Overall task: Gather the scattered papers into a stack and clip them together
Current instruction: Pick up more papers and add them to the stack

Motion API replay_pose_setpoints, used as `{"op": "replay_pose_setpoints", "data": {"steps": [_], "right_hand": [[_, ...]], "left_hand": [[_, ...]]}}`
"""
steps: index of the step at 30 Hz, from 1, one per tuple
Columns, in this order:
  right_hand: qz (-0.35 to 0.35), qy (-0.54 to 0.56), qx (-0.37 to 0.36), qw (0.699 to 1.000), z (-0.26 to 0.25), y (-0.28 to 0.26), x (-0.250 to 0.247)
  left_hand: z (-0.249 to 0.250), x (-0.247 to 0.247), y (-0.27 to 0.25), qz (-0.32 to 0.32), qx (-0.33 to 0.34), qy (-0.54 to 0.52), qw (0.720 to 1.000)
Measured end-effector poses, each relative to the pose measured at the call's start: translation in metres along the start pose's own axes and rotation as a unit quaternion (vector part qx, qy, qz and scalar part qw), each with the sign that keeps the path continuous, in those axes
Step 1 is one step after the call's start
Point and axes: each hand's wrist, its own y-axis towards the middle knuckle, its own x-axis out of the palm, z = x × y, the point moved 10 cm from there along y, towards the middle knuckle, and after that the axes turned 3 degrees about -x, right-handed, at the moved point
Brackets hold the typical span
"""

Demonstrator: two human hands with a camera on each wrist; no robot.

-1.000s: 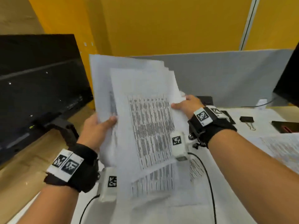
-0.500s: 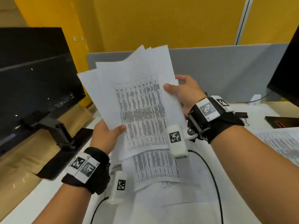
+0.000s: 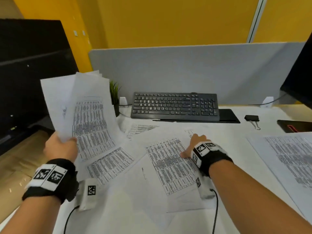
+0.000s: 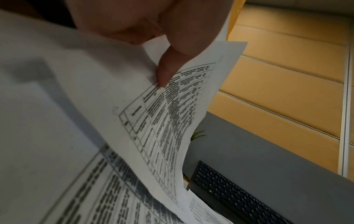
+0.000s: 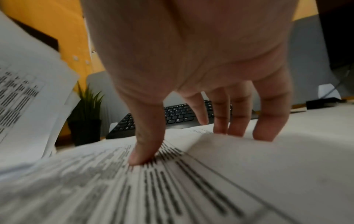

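The left hand (image 3: 60, 146) pinches a fanned sheaf of papers (image 3: 87, 112) by its lower corner, thumb on top, holding it raised above the desk (image 3: 236, 132), long edges running upward and tilted left. The sheets are white with dense printed tables. The right hand (image 3: 195, 144) presses a loose sheet (image 3: 168, 166) flat with spread fingertips (image 5: 220, 121); that sheet lies lengthwise, angled away. A black binder clip (image 3: 251, 118) sits far right, beside the keyboard (image 3: 175, 105).

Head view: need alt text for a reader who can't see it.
A person's left hand holds up a sheaf of printed sheets while the right hand rests on a loose printed sheet on the white desk. Behind lie a black keyboard and a black binder clip.
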Motion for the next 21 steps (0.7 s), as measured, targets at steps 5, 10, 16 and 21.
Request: {"op": "replay_pose_setpoints", "data": {"steps": [5, 10, 16, 21], "right_hand": [[-0.03, 0.046, -0.007, 0.998, 0.007, 0.011, -0.001], [0.013, 0.03, 0.043, 0.999, 0.025, 0.013, -0.005], [0.09, 0.119, 0.105, 0.983, 0.047, 0.02, -0.013], [0.109, 0.213, 0.118, 0.964, 0.053, 0.016, -0.013]], "left_hand": [[0.009, -0.002, -0.002, -0.01, 0.004, -0.067, 0.998], [0.04, -0.001, -0.01, -0.036, 0.028, -0.143, 0.989], [0.069, 0.009, -0.027, -0.071, 0.041, -0.204, 0.975], [0.074, 0.017, -0.034, -0.09, 0.051, -0.213, 0.972]]}}
